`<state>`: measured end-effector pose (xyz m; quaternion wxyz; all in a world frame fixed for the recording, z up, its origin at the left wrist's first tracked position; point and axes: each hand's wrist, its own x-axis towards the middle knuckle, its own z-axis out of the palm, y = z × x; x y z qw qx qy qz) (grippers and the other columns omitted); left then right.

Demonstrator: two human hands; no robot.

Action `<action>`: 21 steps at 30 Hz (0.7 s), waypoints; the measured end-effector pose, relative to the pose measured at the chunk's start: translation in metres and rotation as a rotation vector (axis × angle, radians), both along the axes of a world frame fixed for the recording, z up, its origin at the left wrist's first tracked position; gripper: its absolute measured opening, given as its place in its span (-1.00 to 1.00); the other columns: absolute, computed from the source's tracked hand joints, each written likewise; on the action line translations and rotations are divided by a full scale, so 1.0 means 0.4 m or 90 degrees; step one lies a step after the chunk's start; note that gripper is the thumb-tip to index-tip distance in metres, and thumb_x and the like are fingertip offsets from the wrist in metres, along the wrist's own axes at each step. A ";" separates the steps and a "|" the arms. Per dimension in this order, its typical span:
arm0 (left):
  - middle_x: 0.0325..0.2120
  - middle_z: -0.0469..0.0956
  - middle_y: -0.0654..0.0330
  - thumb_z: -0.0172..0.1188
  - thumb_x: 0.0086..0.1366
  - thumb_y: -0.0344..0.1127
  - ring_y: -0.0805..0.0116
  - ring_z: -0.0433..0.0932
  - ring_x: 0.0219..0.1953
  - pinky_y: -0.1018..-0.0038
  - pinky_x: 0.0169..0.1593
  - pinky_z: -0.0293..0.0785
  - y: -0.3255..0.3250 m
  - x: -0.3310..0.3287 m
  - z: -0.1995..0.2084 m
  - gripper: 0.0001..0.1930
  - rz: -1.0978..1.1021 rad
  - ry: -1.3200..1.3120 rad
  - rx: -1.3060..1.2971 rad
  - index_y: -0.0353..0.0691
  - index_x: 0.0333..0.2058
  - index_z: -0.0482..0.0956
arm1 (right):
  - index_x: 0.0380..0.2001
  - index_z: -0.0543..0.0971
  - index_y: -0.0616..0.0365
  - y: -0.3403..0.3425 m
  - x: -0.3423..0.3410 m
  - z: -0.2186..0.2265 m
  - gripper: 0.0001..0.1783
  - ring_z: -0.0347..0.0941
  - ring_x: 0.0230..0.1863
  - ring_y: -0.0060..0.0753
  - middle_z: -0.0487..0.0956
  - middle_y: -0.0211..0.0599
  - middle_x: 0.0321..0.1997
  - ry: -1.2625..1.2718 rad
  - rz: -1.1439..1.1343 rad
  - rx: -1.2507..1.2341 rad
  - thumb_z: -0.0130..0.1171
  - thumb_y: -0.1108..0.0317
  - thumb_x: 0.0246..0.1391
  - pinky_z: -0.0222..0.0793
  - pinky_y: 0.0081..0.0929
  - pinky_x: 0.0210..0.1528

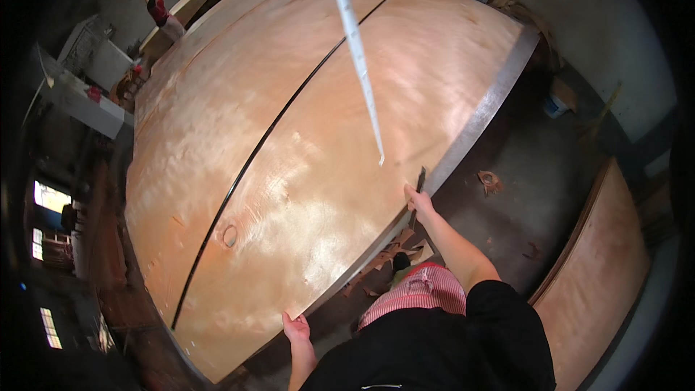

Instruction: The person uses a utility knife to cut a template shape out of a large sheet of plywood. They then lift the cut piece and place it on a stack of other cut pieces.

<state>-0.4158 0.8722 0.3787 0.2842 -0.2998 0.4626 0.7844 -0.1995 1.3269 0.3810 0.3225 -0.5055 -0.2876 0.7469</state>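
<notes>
big tan sheet: the wood sheet [318, 152] is spread across the middle of the frame, and most of the picture is filled by it. small wrinkles and a round mark [229, 236] are seen at the lower left of it.
right hand: at the sheet's edge, right of the lower middle of the frame, the right hand [420, 201] is seen. its fingers are curled around a thin dark tool [422, 177], with no wide gap left. the tool is pointed up the frame, and what kind it is cannot be told for sure.
left hand: at the bottom of the frame, left of the middle, the left hand [296, 328] is placed at the same edge. its fingers are partly bent; whether the edge is pinched cannot be told.
black strip: the sheet is crossed by a long black strip [275, 123], from the top of the frame to the lower left.
white strip: a long white strip [360, 72] is seen from the top middle down to the center.
step: it seems that the sheet's edge is being trimmed or checked with the tool.
next move: a flat, steady edge is probably called for, with the tool lined up along it and its tip kept away from the fingers.
</notes>
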 end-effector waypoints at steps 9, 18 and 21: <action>-0.30 0.46 0.36 -0.06 0.20 -0.06 0.47 0.41 -0.24 0.54 -0.22 0.33 -0.201 0.168 -0.129 -0.71 -0.074 -0.042 -0.001 -0.06 -0.19 0.36 | -0.62 0.28 0.00 -0.253 0.277 -0.124 -0.76 -0.01 -0.89 -0.69 0.15 -0.62 -0.83 -0.170 -0.116 -0.055 0.10 0.23 -0.07 -0.18 -0.68 -0.87; -0.35 0.53 0.27 -0.14 0.22 -0.01 0.60 0.41 -0.47 0.61 -0.39 0.34 -0.212 0.241 -0.117 -0.62 -0.641 0.003 -0.191 -0.19 -0.19 0.40 | -0.31 0.43 0.16 -0.323 0.433 -0.178 -0.68 -0.03 -0.89 -0.73 0.55 -0.17 -0.38 -0.283 0.046 -0.010 -0.08 0.12 0.05 -0.09 -0.72 -0.85; -0.39 0.53 0.27 -0.08 0.21 -0.06 0.61 0.38 -0.48 0.62 -0.41 0.31 -0.284 0.267 -0.127 -0.67 -0.656 0.082 -0.239 -0.19 -0.25 0.44 | -0.32 0.45 0.17 -0.443 0.456 -0.193 -0.72 -0.03 -0.89 -0.70 0.56 -0.22 -0.45 -0.333 0.197 0.005 -0.11 0.20 0.05 -0.08 -0.71 -0.85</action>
